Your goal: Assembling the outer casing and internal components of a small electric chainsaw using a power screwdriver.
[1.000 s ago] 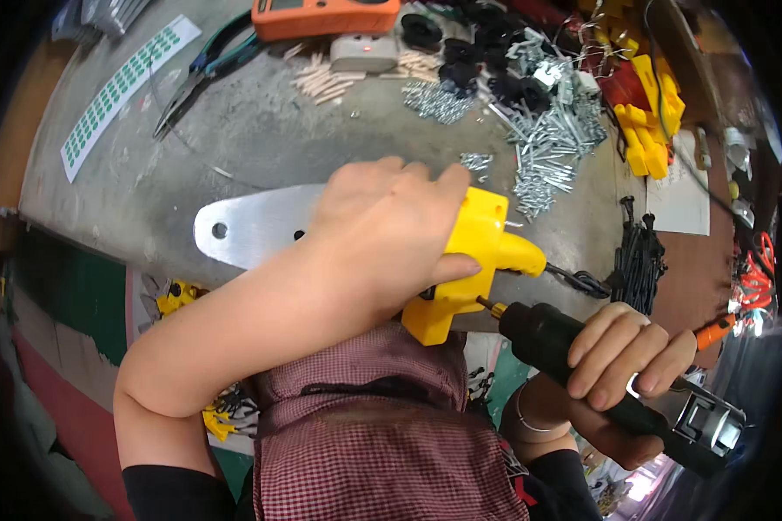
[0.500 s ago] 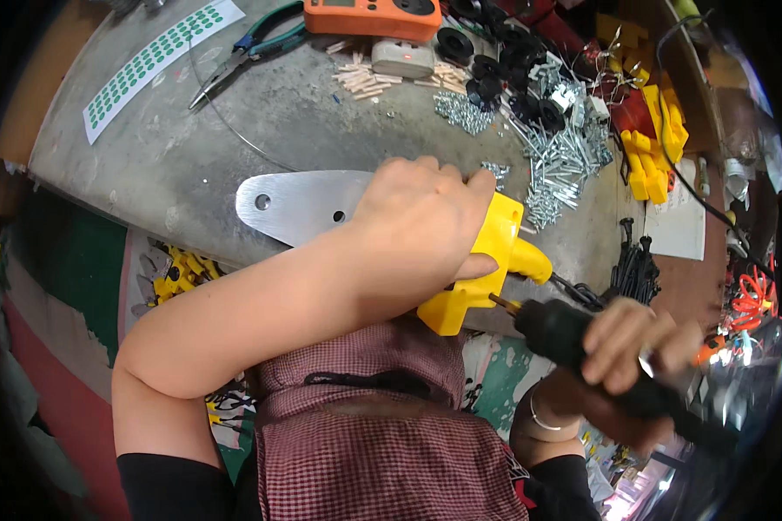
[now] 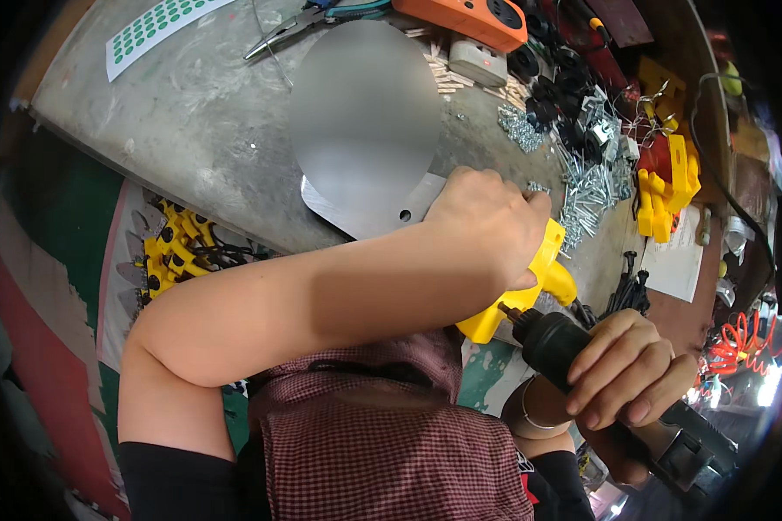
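Note:
My left hand [image 3: 487, 221] is closed over a yellow plastic housing [image 3: 547, 252] at the bench's near edge. A flat silver metal plate [image 3: 365, 224] with a hole extends left from it. A blurred patch covers the plate's far part. My right hand [image 3: 626, 373] is wrapped round a black power screwdriver [image 3: 554, 347], tilted up to the left. Its bit meets the near side of the housing; the tip is out of sight. A rounded yellow handle [image 3: 561, 283] with a black cord sticks out to the right of the housing.
Loose screws [image 3: 586, 195] lie in a heap right of my left hand. Behind stand an orange power strip [image 3: 469, 19], pliers [image 3: 287, 33] and a sheet of green dots [image 3: 161, 30]. Yellow plastic parts [image 3: 665, 191] and black cords [image 3: 630, 286] lie to the right.
The view has shifted, so the bench things sit farther right. The screwdriver's bit has come closer against the yellow housing, and less of it shows. My left hand keeps its hold.

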Available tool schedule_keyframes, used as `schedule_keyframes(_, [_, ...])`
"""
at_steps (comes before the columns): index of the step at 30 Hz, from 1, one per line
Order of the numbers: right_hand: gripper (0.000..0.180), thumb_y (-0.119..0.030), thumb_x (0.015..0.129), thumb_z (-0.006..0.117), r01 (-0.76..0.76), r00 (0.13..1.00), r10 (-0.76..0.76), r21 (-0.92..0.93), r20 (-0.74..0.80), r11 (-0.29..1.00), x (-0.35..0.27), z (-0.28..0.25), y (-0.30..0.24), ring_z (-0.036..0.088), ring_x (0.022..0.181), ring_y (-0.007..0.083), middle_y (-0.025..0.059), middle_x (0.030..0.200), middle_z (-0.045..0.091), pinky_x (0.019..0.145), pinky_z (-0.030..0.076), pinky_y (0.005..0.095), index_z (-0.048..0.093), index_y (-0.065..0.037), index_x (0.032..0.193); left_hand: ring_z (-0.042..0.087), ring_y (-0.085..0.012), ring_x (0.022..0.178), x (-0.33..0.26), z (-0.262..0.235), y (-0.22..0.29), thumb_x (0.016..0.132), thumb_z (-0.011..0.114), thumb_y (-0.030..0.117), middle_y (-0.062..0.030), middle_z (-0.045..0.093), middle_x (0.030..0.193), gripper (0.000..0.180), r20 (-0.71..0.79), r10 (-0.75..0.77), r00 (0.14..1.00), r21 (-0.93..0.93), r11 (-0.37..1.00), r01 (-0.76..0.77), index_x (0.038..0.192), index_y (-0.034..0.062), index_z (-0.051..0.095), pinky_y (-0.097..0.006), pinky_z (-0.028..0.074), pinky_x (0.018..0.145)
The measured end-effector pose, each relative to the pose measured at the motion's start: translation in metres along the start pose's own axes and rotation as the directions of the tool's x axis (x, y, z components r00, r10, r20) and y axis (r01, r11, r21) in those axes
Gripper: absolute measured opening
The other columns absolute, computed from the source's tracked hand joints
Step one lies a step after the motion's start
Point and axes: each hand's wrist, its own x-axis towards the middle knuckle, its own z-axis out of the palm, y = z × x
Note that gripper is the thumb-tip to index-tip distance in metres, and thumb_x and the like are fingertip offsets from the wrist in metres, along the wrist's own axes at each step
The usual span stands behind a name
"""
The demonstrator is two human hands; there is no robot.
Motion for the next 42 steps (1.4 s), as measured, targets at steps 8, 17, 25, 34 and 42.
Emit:
schedule_keyframes(8, [0.020, -0.016, 0.091, 0.066, -0.103, 0.987, 0.098, -0.035, -0.130, 0.994, 0.009, 0.010, -0.010, 0.069, 0.064, 0.0262, 0.0127, 0.075, 0.067, 0.058, 0.058, 0.0378, 0.054, -0.003, 0.100, 0.059, -0.0343, 0.096, 0.003, -0.006, -0.007, 0.076, 0.074, 0.043, -0.0156, 0.060, 0.104, 0.059, 0.024, 0.037, 0.999, 0.003, 0.999, -0.037, 0.112, 0.0016, 0.053, -0.045, 0.047, 0.081])
schedule_keyframes(17, [0.044, -0.026, 0.082, 0.076, 0.104, 0.740, 0.067, 0.213, -0.669, 0.972, -0.047, -0.034, -0.067, 0.052, 0.073, 0.0177, 0.0028, 0.077, 0.052, 0.079, 0.041, 0.0375, 0.046, -0.008, 0.109, 0.053, -0.0376, 0.109, 0.056, -0.034, 0.031, 0.072, 0.080, 0.025, -0.0130, 0.052, 0.117, 0.079, 0.620, 0.185, 0.763, 0.121, 0.938, -0.326, 0.142, 0.0272, 0.043, -0.045, 0.049, 0.089])
schedule_keyframes(25, [0.037, -0.039, 0.090, 0.051, 0.338, 0.090, 0.095, 0.121, -0.991, 0.933, -0.111, -0.061, -0.016, 0.046, 0.071, 0.0139, 0.0013, 0.075, 0.045, 0.078, 0.043, 0.0337, 0.051, -0.006, 0.106, 0.055, -0.0325, 0.107, 0.055, -0.031, 0.012, 0.066, 0.082, 0.027, -0.0102, 0.056, 0.115, 0.068, 0.455, 0.316, 0.832, 0.016, 0.932, -0.363, 0.126, 0.0128, 0.052, -0.041, 0.048, 0.089])
schedule_keyframes(34, [0.033, -0.039, 0.088, 0.053, 0.386, -0.076, 0.310, 0.259, -0.948, 0.885, -0.084, -0.054, 0.025, 0.048, 0.074, 0.0154, 0.0012, 0.076, 0.048, 0.082, 0.042, 0.0349, 0.052, -0.008, 0.098, 0.060, -0.0384, 0.108, 0.016, -0.019, -0.003, 0.064, 0.087, 0.032, -0.0173, 0.059, 0.120, 0.080, 0.136, 0.157, 0.978, -0.125, 0.982, -0.141, 0.127, 0.0035, 0.046, -0.042, 0.050, 0.090])
schedule_keyframes(42, [0.031, -0.034, 0.092, 0.056, 0.353, -0.034, 0.335, 0.303, -0.941, 0.885, -0.099, -0.051, 0.022, 0.050, 0.079, 0.0149, 0.0011, 0.082, 0.049, 0.083, 0.045, 0.0341, 0.051, -0.007, 0.106, 0.063, -0.0285, 0.085, 0.033, -0.052, -0.049, 0.072, 0.071, 0.010, -0.0085, 0.063, 0.087, 0.016, -0.157, 0.014, 0.987, 0.350, 0.936, 0.042, 0.085, 0.0033, 0.065, -0.037, 0.053, 0.072])
